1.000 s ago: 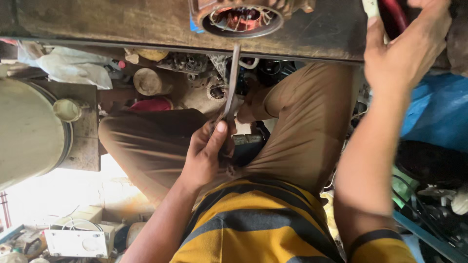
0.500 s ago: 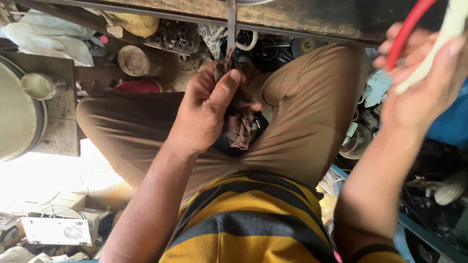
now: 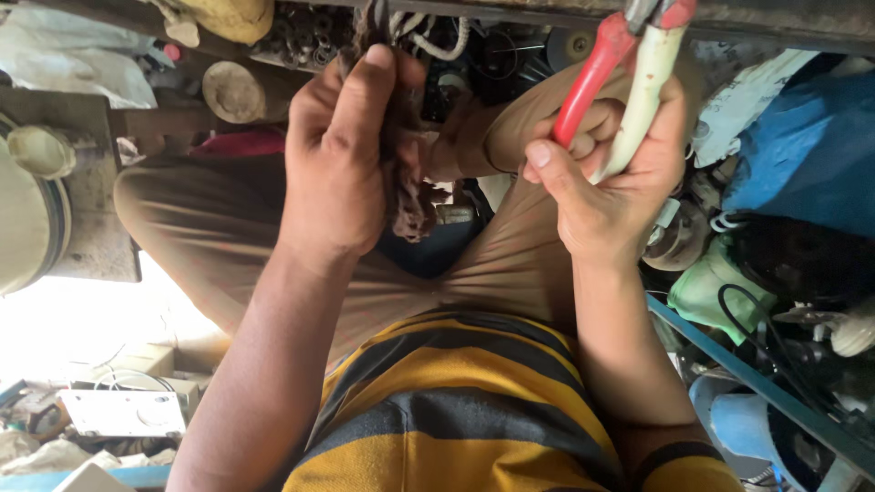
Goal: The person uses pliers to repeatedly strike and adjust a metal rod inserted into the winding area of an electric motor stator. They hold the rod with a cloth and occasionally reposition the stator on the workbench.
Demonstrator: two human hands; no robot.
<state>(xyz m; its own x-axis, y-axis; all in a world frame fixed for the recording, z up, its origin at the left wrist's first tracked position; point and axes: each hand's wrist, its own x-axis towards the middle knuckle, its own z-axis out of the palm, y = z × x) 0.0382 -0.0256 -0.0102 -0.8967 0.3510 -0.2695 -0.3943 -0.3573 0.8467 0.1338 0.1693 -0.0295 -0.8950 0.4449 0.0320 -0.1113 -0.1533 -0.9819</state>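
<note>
The left hand [image 3: 337,155] is clenching a dark, grimy rag [image 3: 406,173] — its fingers [image 3: 365,100] are wrapped tight around the cloth, which is hanging down past the palm in front of the person's lap. Whether the rag is covering some tool is impossible to tell; the top of the bundle is running up toward the wooden edge of the tabletop [image 3: 775,23] at the top of the view.

The right hand [image 3: 611,173] is gripping a pair of pliers [image 3: 620,82] by the handles — one handle red, the other cream — with its fingers closed around both. The metal head of the pliers is pointing up and is touching the tabletop edge.

Both hands are hovering near each other above the khaki trousers [image 3: 228,228]. A striped yellow shirt [image 3: 474,410] is filling the lower middle, and a blue sheet [image 3: 802,146] is lying off to the right.
</note>
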